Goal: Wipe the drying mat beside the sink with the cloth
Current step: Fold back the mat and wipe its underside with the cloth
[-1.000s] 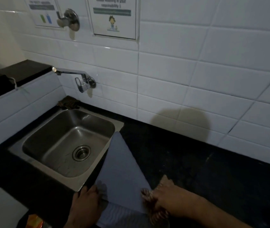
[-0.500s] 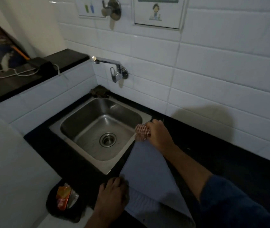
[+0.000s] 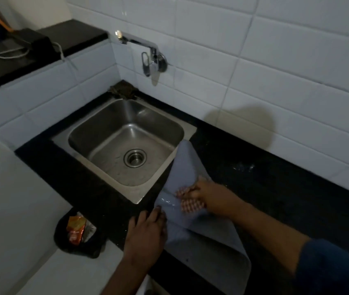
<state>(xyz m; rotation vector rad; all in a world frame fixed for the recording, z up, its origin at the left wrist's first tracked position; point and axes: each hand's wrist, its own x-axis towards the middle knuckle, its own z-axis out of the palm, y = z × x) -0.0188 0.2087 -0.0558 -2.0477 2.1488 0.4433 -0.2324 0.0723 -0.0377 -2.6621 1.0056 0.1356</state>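
Note:
A grey-blue drying mat [image 3: 187, 167] lies on the black counter just right of the steel sink [image 3: 126, 143]; its near end hangs over the counter's front edge. My right hand [image 3: 216, 199] presses a bunched red-and-white checked cloth [image 3: 188, 201] onto the middle of the mat. My left hand [image 3: 148, 231] lies flat, fingers spread, on the mat's left edge near the counter's front, holding it down. A wet sheen shows on the mat beside the cloth.
A wall tap [image 3: 148, 54] juts over the sink from the white tiles. A dark rag [image 3: 124, 90] sits in the corner behind the sink. A black bin [image 3: 77, 237] with orange wrappers stands on the floor. The raised ledge at left carries a black box [image 3: 33, 41] and white cables.
My right hand has drawn the cloth back along the mat from its far end beside the sink to its middle. My left hand stays on the mat's left edge.

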